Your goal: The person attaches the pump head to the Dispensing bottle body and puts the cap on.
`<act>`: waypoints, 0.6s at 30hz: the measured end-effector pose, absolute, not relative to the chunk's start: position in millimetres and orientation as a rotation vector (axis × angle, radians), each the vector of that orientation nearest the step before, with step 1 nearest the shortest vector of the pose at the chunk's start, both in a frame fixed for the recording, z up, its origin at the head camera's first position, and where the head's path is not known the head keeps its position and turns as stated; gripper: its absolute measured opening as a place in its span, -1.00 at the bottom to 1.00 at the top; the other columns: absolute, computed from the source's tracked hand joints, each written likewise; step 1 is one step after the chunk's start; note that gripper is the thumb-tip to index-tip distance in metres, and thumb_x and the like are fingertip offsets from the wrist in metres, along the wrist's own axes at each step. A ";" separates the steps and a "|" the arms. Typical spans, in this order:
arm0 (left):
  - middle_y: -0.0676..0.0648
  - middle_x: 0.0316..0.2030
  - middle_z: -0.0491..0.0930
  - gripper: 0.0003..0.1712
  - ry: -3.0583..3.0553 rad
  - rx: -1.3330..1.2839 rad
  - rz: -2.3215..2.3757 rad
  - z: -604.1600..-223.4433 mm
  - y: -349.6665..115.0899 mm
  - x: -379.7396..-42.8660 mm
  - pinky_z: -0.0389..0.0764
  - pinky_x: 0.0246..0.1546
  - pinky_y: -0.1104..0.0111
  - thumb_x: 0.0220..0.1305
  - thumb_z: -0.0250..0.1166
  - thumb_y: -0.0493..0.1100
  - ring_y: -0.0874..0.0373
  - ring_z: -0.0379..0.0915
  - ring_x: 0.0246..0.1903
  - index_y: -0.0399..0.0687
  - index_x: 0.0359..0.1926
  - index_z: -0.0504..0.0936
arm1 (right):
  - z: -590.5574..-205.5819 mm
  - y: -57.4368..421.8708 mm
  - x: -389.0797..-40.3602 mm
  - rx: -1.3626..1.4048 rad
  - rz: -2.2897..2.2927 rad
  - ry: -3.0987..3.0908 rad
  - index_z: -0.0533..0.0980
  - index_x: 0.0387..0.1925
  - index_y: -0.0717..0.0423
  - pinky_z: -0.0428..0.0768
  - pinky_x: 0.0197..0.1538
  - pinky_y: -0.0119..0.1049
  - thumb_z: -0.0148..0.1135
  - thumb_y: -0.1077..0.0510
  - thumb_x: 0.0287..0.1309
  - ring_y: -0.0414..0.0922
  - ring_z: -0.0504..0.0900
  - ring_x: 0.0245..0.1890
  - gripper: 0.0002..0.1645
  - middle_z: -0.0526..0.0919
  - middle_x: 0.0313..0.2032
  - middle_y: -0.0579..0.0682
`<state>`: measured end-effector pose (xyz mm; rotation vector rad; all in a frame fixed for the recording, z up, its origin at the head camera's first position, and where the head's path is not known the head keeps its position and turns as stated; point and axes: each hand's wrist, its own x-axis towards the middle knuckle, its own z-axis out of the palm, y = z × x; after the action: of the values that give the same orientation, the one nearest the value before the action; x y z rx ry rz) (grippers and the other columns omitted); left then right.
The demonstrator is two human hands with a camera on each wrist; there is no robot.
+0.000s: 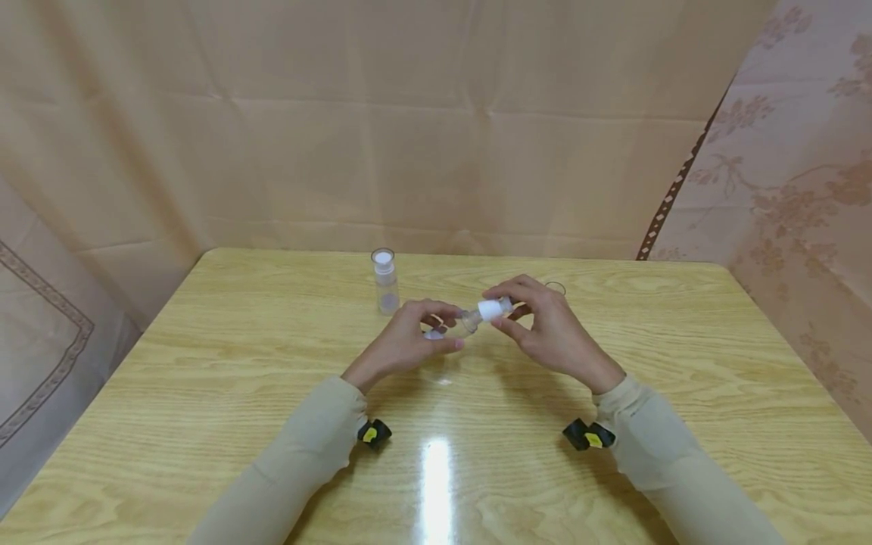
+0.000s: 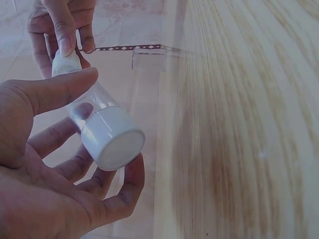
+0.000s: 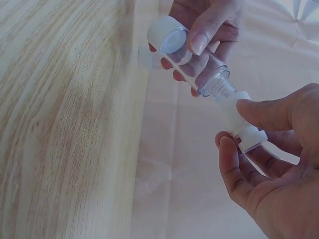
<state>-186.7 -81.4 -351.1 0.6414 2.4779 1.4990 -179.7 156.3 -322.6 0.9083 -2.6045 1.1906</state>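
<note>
One table (image 1: 238, 371) lies under everything, and above its middle two hands work. The left hand (image 1: 415, 334) has its grip round the clear bottle (image 3: 192, 67), thumb on one side and fingers on the other, white base to the left and threaded neck to the right. The right hand (image 1: 548, 333) holds the white pump (image 3: 231, 113) in a narrow grip at the neck, where threads show; bottle and pump slant toward the far right. Whether the pump is going on or coming off, I cannot tell. Either way, the step seems to ask for a steady left hand, both parts in one line, and small turns of the right fingers, since a slant could cross the threads. Farther off, to the left, a second bottle (image 1: 387, 291) stands upright near the left hand; a wide swing that way might topple it. Smallest is the clear cap (image 2: 149, 60), at the far right, just beyond the right hand and partly hidden by it, where that hand could knock it.
</note>
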 end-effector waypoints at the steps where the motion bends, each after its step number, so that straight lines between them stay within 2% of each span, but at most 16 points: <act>1: -0.19 0.00 0.63 -0.55 2.478 0.640 1.498 -351.2 -81.6 -186.6 0.61 0.01 0.15 0.24 0.48 -0.24 -0.09 0.55 -0.04 -0.21 0.14 0.65 | -322.7 156.4 -179.7 0.910 1.191 -2.604 0.60 0.09 0.25 0.69 -0.06 -0.03 0.38 0.43 0.18 0.01 0.66 -0.13 -0.58 0.61 0.05 0.13; 18: -0.15 -0.01 0.64 -0.57 2.475 0.666 1.510 -352.6 -81.0 -186.7 0.60 -0.01 0.16 0.24 0.47 -0.24 -0.11 0.54 -0.03 -0.18 0.13 0.67 | -324.1 155.9 -180.3 0.936 1.199 -2.601 0.60 0.08 0.25 0.69 -0.10 -0.08 0.37 0.43 0.20 -0.01 0.64 -0.12 -0.60 0.64 0.01 0.09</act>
<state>-186.7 -81.0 -352.6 0.6661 2.4747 1.5098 -180.3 155.9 -324.1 0.9363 -2.6009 1.1994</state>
